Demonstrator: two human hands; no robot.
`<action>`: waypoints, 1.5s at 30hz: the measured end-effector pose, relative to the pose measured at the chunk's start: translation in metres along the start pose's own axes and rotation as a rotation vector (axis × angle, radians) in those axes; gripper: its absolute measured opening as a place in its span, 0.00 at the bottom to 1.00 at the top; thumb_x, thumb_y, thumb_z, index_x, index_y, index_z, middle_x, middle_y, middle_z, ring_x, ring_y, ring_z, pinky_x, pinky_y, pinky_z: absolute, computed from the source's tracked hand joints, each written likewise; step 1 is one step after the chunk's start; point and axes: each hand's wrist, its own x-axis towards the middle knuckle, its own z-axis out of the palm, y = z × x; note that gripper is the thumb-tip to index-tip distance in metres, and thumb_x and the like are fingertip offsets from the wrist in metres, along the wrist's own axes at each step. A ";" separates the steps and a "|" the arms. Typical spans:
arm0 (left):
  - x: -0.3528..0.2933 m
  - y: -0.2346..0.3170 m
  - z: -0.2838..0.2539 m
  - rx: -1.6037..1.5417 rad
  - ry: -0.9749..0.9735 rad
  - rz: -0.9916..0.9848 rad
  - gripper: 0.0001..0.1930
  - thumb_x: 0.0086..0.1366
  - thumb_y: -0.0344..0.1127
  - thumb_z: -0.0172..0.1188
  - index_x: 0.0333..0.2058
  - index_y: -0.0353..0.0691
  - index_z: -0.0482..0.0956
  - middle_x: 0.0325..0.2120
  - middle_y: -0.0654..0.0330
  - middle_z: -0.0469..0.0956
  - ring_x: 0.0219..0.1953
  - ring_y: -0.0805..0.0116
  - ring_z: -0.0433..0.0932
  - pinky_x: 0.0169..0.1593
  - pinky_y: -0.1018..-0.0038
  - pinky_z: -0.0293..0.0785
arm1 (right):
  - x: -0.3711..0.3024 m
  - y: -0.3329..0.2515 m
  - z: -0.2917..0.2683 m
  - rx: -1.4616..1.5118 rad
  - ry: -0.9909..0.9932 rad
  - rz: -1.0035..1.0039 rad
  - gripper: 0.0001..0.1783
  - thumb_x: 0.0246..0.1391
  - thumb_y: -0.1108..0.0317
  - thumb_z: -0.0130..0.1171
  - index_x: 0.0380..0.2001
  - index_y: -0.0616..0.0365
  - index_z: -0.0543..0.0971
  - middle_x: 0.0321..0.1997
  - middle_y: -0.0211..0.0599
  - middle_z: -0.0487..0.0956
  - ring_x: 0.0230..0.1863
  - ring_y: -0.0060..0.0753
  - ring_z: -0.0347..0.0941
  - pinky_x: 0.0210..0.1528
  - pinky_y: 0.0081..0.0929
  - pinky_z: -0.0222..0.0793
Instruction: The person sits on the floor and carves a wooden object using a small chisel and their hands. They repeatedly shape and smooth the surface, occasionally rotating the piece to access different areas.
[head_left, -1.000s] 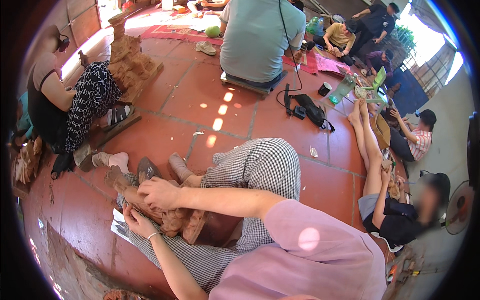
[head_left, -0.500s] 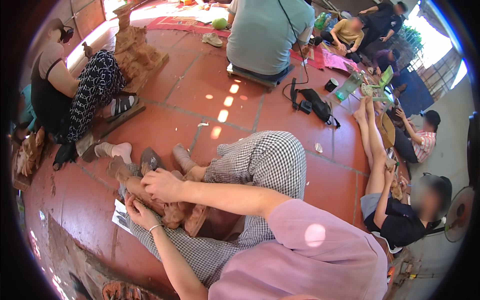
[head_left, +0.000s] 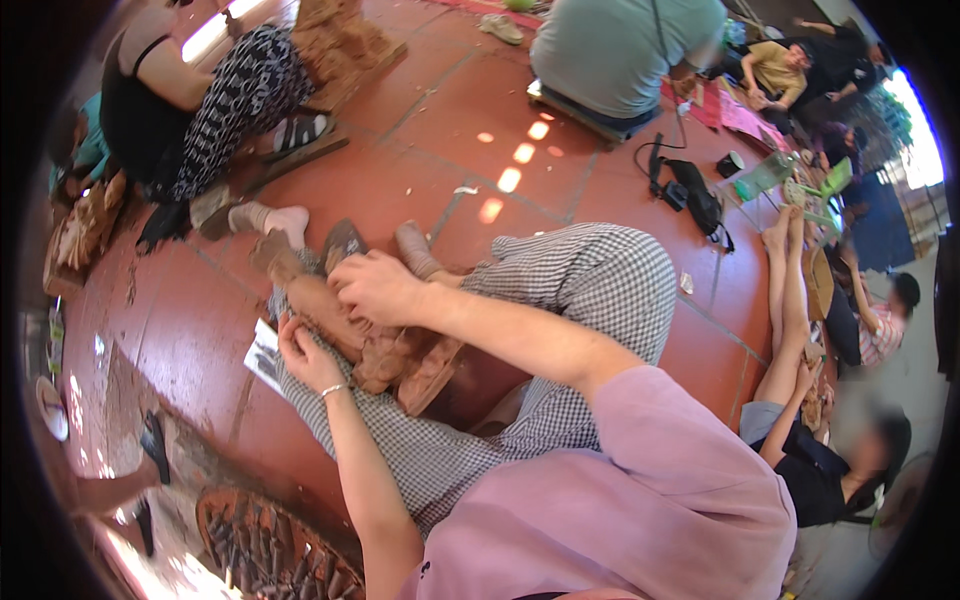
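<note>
A brown carved figure, seemingly wood, lies across my lap, its narrower end pointing away to the left. My right hand is over its upper side, fingers bent down and closed; whatever they grip is hidden beneath them. Close against the figure's near left side is my left hand, with a bracelet at the wrist. Its fingers are curled together, and I cannot make out what is between them. A white sheet with a dark picture rests by my left hand, on the checked trousers.
A round basket of carving tools stands at the lower left. A dark bag with a strap lies on the red tiled floor. Several people sit around, one with their back to me. Another large carving stands far left.
The view has shifted, so the scene sits further right and the tool basket shows more fully. My left hand's fingers have lifted slightly; my right hand stays on the figure.
</note>
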 end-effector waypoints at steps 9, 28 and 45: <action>-0.001 0.020 0.003 0.206 0.068 0.099 0.06 0.67 0.27 0.55 0.39 0.34 0.80 0.49 0.50 0.80 0.52 0.56 0.78 0.57 0.66 0.72 | 0.009 -0.021 0.024 0.054 0.060 0.041 0.07 0.42 0.66 0.66 0.27 0.54 0.83 0.50 0.32 0.79 0.53 0.41 0.74 0.54 0.39 0.70; -0.002 0.025 0.008 0.103 0.139 0.036 0.07 0.65 0.27 0.54 0.38 0.36 0.81 0.48 0.52 0.80 0.48 0.58 0.80 0.48 0.68 0.77 | -0.004 -0.016 -0.016 0.175 -0.251 0.227 0.09 0.46 0.67 0.70 0.31 0.57 0.82 0.36 0.32 0.78 0.40 0.39 0.74 0.44 0.34 0.70; -0.004 0.029 0.004 0.121 0.128 0.014 0.06 0.65 0.27 0.55 0.37 0.35 0.80 0.48 0.51 0.80 0.49 0.55 0.79 0.50 0.66 0.76 | 0.004 -0.014 -0.011 0.079 -0.167 0.045 0.08 0.41 0.69 0.70 0.24 0.56 0.80 0.51 0.29 0.79 0.58 0.42 0.71 0.56 0.40 0.66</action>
